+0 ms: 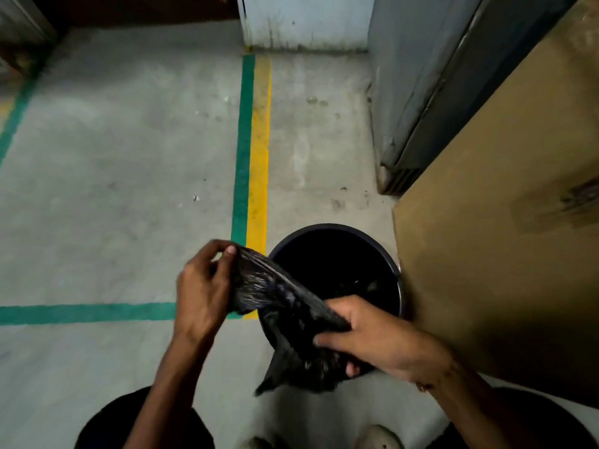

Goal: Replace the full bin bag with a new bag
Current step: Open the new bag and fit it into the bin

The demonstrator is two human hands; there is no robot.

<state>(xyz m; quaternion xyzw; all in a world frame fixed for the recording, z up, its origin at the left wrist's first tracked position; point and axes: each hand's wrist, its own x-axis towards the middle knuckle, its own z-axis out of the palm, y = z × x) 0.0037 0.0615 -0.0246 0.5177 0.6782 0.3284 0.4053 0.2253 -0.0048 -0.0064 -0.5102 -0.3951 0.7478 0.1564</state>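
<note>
Over grey concrete floor [113,189], both grips clamp a crumpled, glossy black bag [285,306].

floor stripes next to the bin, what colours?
Green and yellow, side by side, on the floor stripes beside the bin; head view, the only one.

Our black bag [285,306] hides the near rim of the bin [334,251] and, bunched as it is, we cannot tell where its mouth lies. Beyond our right grip [382,341] the bin's inside is too dark to read. The cardboard box [505,241] beside that grip runs off the right edge, its label blurred. Below both grips, our shoes [376,437] are cut by the bottom edge.
</note>
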